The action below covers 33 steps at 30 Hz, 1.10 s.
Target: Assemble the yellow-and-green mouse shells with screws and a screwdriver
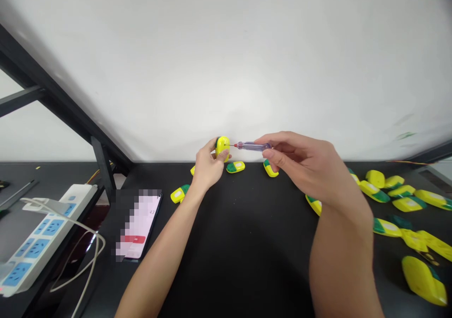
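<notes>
Left fingers (209, 154) grip a yellow shell (222, 147), right fingers (278, 157) apparently a screwdriver (252, 146), above a black bench (233, 242) by a white wall (226, 63).

A white wall (226, 59) filled the upper view, softly and evenly lit, with faint green smudges toward the right. A dark metal frame (60, 85) slanted down at left to the black table (240, 271), beside a white power strip (45, 238).

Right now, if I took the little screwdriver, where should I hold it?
Probably the screwdriver's fat see-through handle, coming from the right side, where the right hand holds it. The thin tip points at the yellow shell, so stay away from that end.
</notes>
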Each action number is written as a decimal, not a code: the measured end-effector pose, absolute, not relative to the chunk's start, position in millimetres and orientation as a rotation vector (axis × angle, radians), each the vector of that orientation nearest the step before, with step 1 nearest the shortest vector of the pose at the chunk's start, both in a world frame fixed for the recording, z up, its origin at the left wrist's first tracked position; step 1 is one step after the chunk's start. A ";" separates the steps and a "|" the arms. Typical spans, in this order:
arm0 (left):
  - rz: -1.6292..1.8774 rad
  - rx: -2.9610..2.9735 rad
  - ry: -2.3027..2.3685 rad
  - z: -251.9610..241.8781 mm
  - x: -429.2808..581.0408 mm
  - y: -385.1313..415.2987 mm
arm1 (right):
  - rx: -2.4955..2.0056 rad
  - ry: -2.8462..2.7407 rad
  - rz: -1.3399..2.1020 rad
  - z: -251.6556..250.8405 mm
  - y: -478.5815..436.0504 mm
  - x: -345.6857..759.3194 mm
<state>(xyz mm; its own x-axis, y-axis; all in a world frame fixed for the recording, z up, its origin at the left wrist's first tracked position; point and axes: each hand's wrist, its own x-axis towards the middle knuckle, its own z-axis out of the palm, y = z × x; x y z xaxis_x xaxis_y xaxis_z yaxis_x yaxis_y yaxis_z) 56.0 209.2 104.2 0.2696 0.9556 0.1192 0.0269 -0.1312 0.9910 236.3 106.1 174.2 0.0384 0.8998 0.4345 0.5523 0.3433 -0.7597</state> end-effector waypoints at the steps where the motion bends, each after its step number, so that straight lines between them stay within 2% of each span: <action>1: 1.067 1.454 0.983 105.2 55.9 209.0 | -1.333 -1.638 0.460 174.1 105.3 236.5; 7: 1.074 1.461 0.981 107.1 55.0 207.5 | -1.386 -1.532 0.371 168.6 107.6 233.0; 20: 1.092 1.475 1.009 103.2 54.6 209.2 | -1.383 -1.652 0.487 172.7 106.6 236.4; 27: 1.108 1.451 1.006 100.7 55.6 210.4 | -1.470 -1.534 0.348 166.7 110.2 235.5; 33: 1.108 1.474 1.029 99.2 55.9 210.7 | -1.390 -1.570 0.384 164.7 113.1 238.6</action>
<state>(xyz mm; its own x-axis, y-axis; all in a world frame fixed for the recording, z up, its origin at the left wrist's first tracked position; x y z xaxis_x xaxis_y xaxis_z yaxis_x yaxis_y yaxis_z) 55.9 210.7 99.2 0.2233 0.9651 0.1368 0.0653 -0.1548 0.9858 238.6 113.1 164.7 0.1193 0.8882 0.4436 0.5832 0.2989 -0.7553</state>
